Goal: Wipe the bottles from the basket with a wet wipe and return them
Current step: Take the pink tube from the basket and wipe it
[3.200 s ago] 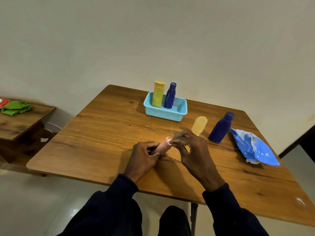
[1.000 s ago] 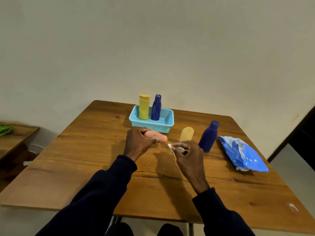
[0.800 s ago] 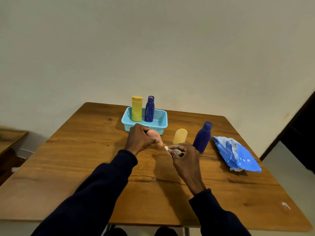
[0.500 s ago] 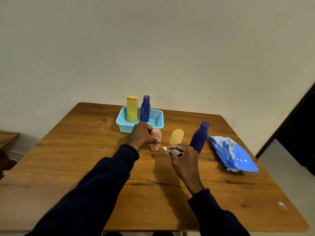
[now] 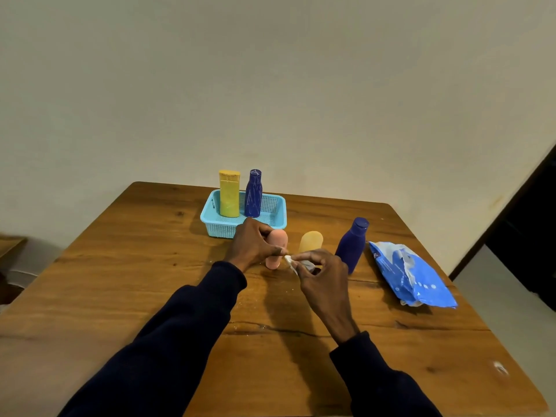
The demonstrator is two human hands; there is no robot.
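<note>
Pink bottle [image 5: 277,249], horiz. between both hands w/ wipe on it ~3 s ago, now stands upright on surface [image 5: 150,266] just in front of basket [image 5: 222,228], beside tan bottle [image 5: 311,240]. L hand [image 5: 255,245] grips its upper part; R hand [image 5: 323,276] pinches wipe [image 5: 289,261] just beside it. Reads as pink wiped, not yet returned to basket; tan & blue bottle [image 5: 352,245] also out.

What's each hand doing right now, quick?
Left hand: closed, holding the pink bottle, which stands upright.
Right hand: closed, fingers pinching the wet wipe.
</note>
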